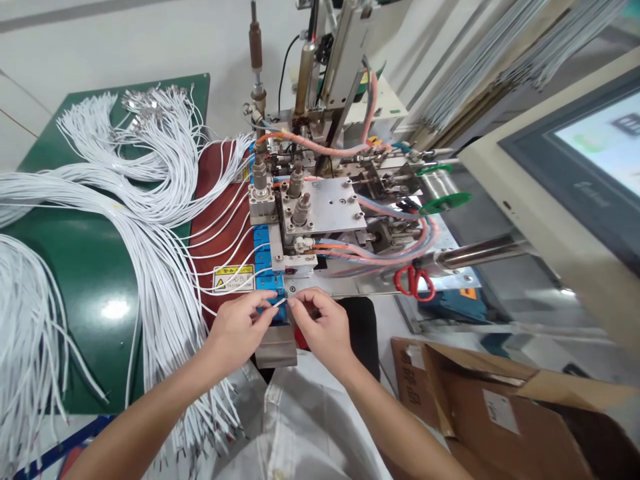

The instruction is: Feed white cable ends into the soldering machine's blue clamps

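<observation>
1. Left hand [237,331]: thumb and index pinch a white wire [281,303] near its end. Right hand [325,331]: fingers at the tip, can't tell if gripping.
2. Wire sits between both hands, by near end of blue holder [263,237].
3. Step, probably: readying wire end for holder. Next move likely calls for steady alignment.
4. Warning sticker [234,278]: triangle, Chinese characters, fine print blurred.
5. Cardboard box [480,407], right: Chinese characters; white label [501,411] unreadable.
6. Screen [605,150]: brand mark illegible.
</observation>
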Motion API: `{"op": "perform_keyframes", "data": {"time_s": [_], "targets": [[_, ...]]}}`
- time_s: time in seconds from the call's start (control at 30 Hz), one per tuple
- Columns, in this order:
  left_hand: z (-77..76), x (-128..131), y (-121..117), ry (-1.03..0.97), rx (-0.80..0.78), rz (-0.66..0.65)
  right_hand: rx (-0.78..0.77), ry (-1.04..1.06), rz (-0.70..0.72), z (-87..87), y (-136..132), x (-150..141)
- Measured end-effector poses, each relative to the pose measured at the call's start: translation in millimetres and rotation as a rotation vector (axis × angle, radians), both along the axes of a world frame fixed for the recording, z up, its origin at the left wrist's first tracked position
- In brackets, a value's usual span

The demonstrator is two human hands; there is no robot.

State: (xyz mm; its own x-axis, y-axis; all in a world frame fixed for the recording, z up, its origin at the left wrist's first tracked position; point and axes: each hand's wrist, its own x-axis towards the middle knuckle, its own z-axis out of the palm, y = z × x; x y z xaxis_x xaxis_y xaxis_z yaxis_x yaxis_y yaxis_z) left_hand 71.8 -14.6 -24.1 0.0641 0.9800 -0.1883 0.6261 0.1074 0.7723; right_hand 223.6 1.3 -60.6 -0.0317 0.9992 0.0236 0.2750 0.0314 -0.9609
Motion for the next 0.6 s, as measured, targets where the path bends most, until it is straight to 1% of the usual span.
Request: {"op": "perform_keyframes", "data": {"time_s": [0.1, 0.17, 0.3, 0.43, 0.53, 0.6], "targets": [[5.2, -9.8, 4.6, 0.149, 0.06, -0.119, -0.156, 0.093, 0.016, -12.6, 0.9, 1.2], [5.4, -14.0, 6.4, 0.199, 0.098, -0.16, -0.213, 0.109, 0.02, -19.0, 0.9, 0.5], [-0.5, -15.4, 7.3, 0.237, 0.153, -0.158, -0.19, 0.005, 0.022, -23.0, 1.5, -0.5], [-3.2, -12.3, 7.4, 0.291, 0.186, -0.145, -0.196, -0.116, 0.061, -18.9, 6.0, 1.3], [-3.3, -10.7, 7.5, 0.336, 0.203, -0.138, -0.217, -0.162, 0.096, -15.8, 9.2, 2.7], [-4.0, -10.8, 7.4, 0.333, 0.197, -0.14, -0.198, -0.193, 0.104, -14.7, 9.9, 3.2]]}}
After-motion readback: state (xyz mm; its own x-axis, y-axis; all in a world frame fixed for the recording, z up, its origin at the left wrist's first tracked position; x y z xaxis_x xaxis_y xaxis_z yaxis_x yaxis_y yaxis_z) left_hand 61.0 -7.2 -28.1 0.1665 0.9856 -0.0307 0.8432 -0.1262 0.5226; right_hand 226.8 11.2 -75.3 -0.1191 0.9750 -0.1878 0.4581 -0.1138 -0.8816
